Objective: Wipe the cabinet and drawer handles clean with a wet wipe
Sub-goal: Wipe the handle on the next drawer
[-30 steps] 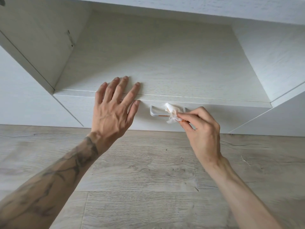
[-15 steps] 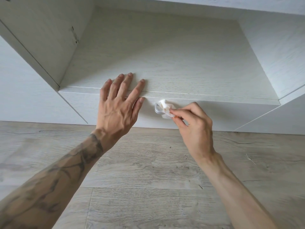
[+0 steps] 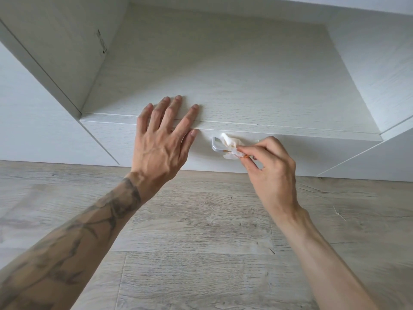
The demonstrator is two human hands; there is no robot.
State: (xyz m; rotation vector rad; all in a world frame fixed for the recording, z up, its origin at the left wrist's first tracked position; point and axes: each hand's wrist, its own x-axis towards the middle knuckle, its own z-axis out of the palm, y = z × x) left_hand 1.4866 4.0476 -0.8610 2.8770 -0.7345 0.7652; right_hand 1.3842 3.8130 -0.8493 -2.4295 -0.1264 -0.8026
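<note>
Right hand's [image 3: 271, 173] fingertips [image 3: 242, 150] pinch wet wipe [image 3: 229, 146], seemingly round handle [image 3: 215, 147] (left hand [image 3: 161, 151] flat).

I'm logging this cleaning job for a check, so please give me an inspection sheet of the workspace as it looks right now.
Surface: white wood-grain shelf board, with a drawer front below its front edge.
Job's things: wet wipe bunched on the drawer handle near its left end; the handle's right part is hidden behind the hand.
Clutter: nothing seen.
Grippers: left hand lies flat, fingers straight, on the shelf's front edge; right hand pinches the wipe.
Cables: nothing seen.
Surroundings: grey wood-look floor; white cabinet panels on either side.
</note>
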